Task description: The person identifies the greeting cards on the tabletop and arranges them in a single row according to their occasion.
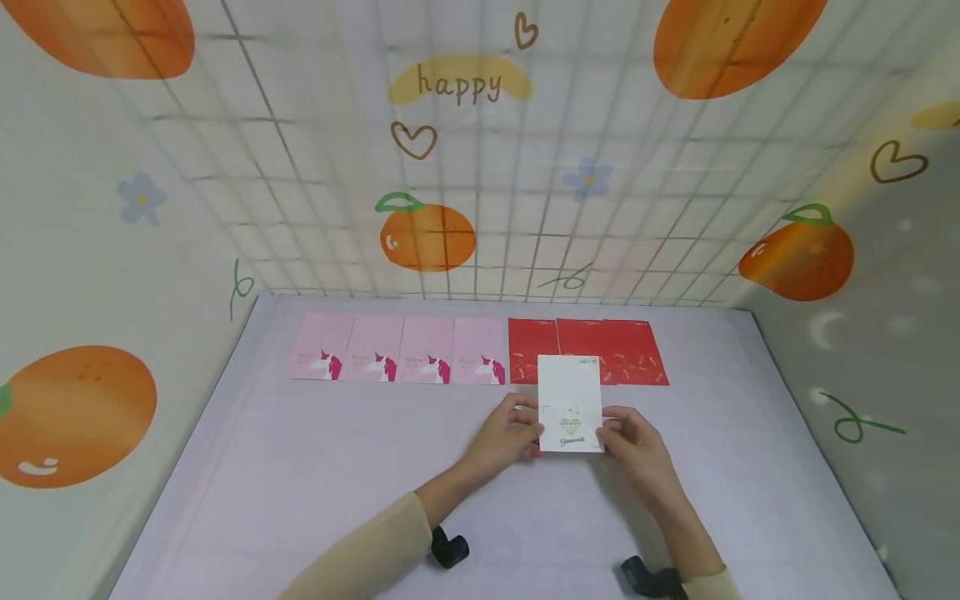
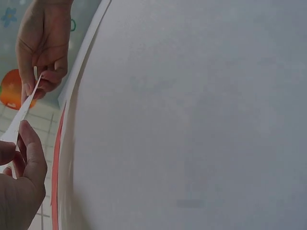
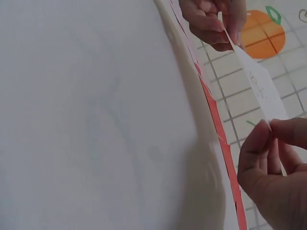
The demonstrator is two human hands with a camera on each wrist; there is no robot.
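A white card (image 1: 570, 392) with a printed diamond and the word "Diamonds" is held up above the table in the head view. My left hand (image 1: 506, 433) pinches its lower left edge between thumb and fingers. At the lower right edge my right hand (image 1: 636, 446) pinches it the same way. Behind the card, red cards (image 1: 532, 342) lie in an overlapping row, partly hidden by it. Seen nearly edge-on, the white card (image 3: 259, 81) spans both hands in the right wrist view; in the left wrist view the card (image 2: 19, 117) also appears as a thin sliver.
Several pink cards (image 1: 375, 346) with a unicorn print lie side by side left of the red ones, near the back of the white-covered table (image 1: 337, 450). A curtain (image 1: 315, 167) with oranges and grid lines hangs behind. Black wrist devices (image 1: 450, 547) sit by the forearms.
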